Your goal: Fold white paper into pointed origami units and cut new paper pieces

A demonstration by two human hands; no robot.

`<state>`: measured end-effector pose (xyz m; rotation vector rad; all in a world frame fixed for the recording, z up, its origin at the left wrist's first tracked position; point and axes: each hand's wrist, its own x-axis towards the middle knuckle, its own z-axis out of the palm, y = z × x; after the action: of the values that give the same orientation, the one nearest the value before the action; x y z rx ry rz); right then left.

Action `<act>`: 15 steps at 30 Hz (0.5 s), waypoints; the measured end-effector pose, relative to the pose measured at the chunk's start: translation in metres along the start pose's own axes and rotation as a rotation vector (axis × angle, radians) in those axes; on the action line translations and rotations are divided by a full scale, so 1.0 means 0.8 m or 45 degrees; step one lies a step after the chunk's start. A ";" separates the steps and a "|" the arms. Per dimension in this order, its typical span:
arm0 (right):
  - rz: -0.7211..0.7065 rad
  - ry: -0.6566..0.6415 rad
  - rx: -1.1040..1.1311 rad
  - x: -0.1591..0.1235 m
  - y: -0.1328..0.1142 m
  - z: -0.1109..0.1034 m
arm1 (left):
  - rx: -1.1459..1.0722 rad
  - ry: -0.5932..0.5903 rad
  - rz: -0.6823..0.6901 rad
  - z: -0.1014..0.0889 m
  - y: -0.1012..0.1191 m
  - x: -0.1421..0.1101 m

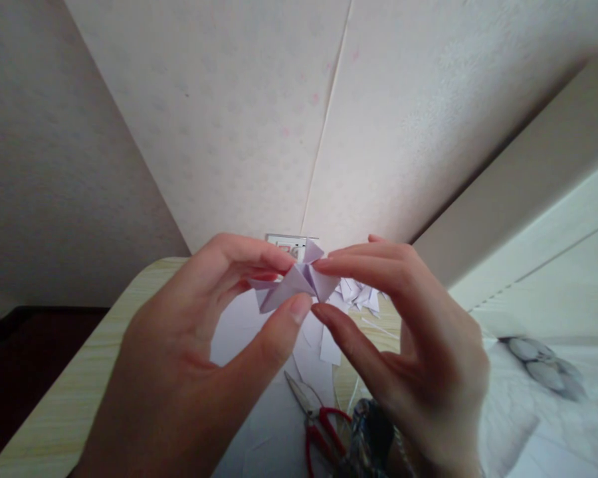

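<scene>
Between my two hands is a folded paper piece (292,287), pale lilac-white, with several pointed flaps. My left hand (204,352) pinches its left and middle part between thumb and fingers. On the other side, my right hand (408,332) grips the right part, with the index finger on top and the thumb beneath. The two thumb tips almost meet under the paper. It is held up above the table. Below lie white paper sheets (264,411) and, in front of my right wrist, a pair of red-handled scissors (311,415) with the blades apart.
A pile of small folded papers (361,292) lies behind my right hand on the wood-grain table (80,385). A wall socket (284,244) sits at the table's back. Patterned walls (249,133) rise behind. At right is a white bed-like surface (538,425) with grey round shapes.
</scene>
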<state>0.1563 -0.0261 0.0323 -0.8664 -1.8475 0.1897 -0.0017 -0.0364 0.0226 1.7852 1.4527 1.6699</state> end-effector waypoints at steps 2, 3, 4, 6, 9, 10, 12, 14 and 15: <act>-0.082 -0.027 -0.050 0.001 0.001 0.000 | -0.041 -0.023 -0.054 0.000 -0.001 0.002; -0.105 -0.039 -0.067 0.001 0.002 0.000 | -0.062 -0.049 -0.073 0.000 -0.001 0.004; -0.113 -0.046 -0.078 0.001 0.002 0.000 | -0.086 -0.071 -0.085 0.000 -0.002 0.005; -0.104 -0.061 -0.095 0.001 0.002 0.000 | -0.132 -0.100 -0.112 0.001 -0.002 0.007; -0.110 -0.061 -0.106 0.003 0.002 0.001 | -0.182 -0.115 -0.129 0.004 -0.001 0.008; -0.120 -0.065 -0.105 0.003 0.003 0.001 | -0.189 -0.119 -0.128 0.006 -0.001 0.008; -0.144 -0.084 -0.091 0.004 0.007 -0.001 | -0.185 -0.082 -0.089 0.007 0.000 0.008; -0.157 -0.108 -0.048 0.004 0.011 -0.005 | -0.142 -0.008 -0.024 0.007 -0.001 0.007; -0.155 -0.115 -0.021 0.004 0.013 -0.007 | -0.112 0.018 0.024 0.006 -0.002 0.007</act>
<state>0.1652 -0.0183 0.0318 -0.7644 -1.9820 0.1390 0.0007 -0.0292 0.0237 1.7488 1.3507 1.7306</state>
